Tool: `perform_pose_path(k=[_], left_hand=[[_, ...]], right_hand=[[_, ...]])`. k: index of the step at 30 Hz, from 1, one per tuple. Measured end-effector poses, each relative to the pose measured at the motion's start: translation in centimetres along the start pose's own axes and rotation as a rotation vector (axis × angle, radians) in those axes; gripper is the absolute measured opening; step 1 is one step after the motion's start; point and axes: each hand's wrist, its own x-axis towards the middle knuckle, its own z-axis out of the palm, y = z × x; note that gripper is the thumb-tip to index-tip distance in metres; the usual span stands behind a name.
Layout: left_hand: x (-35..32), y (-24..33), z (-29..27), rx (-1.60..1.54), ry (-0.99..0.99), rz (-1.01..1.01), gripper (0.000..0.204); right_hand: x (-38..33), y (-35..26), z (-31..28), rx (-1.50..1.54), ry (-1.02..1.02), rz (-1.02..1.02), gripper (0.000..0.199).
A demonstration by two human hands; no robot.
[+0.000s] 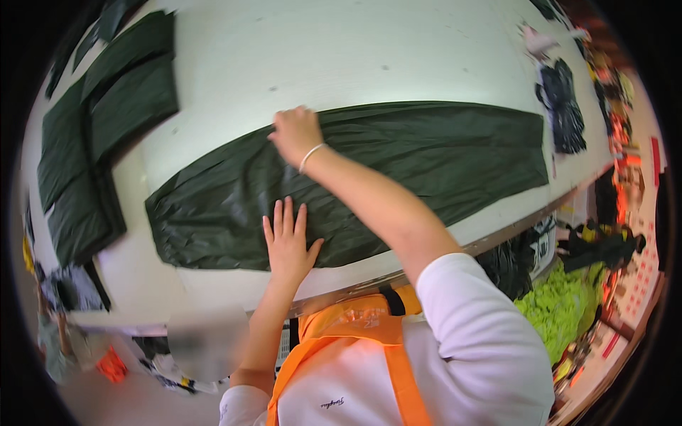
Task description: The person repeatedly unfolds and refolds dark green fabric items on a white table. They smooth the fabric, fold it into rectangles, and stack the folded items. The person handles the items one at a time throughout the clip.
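A long dark green garment (426,153) of thin, slightly shiny fabric lies spread across the white table in front of me. It looks like trousers laid lengthwise, with a gathered end at the left. My left hand (288,245) rests flat on its near part, fingers spread. Reaching across to the far edge is my right hand (296,135), its fingers curled closed on the fabric there; the fingertips are partly hidden. Creases run through the cloth between the two hands.
Folded dark green garments (78,163) are stacked at the left of the white table (305,57). A dark shiny bundle (563,106) lies at the right end. Bright green material (558,305) is piled below the table at the right. Another person (57,348) is at the far left.
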Motion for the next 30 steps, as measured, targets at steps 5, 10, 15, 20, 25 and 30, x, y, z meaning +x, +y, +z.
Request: perform_pose_path(k=[5,10,15,20,25,30], left_hand=[[3.9,8.4,3.0,-0.083,-0.026,0.174,0.071],[6.9,11.7,6.0,0.019,-0.049,0.086,0.084],[7.2,12.6,7.0,0.164,-0.050,0.048,0.086],[7.2,12.6,7.7,0.221,-0.085,0.042,0.087],[8.0,14.0,8.1,0.247,-0.110,0.028,0.087],[8.9,14.7,7.5,0.203,-0.090,0.067,0.087]], right_hand=[[-7.4,3.6,-2.9,0.225,0.069,-0.091,0.059],[-13.2,19.7,-8.1,-0.022,0.030,0.050,0.067],[-13.8,42.0,-14.7,-0.278,0.079,0.471,0.066],[-15.7,60.7,-19.4,-0.301,0.216,0.773,0.073],[-14.8,64.6,-20.5,-0.263,0.210,0.824,0.073],[-17.2,70.2,-22.7,-0.180,0.466,0.894,0.060]])
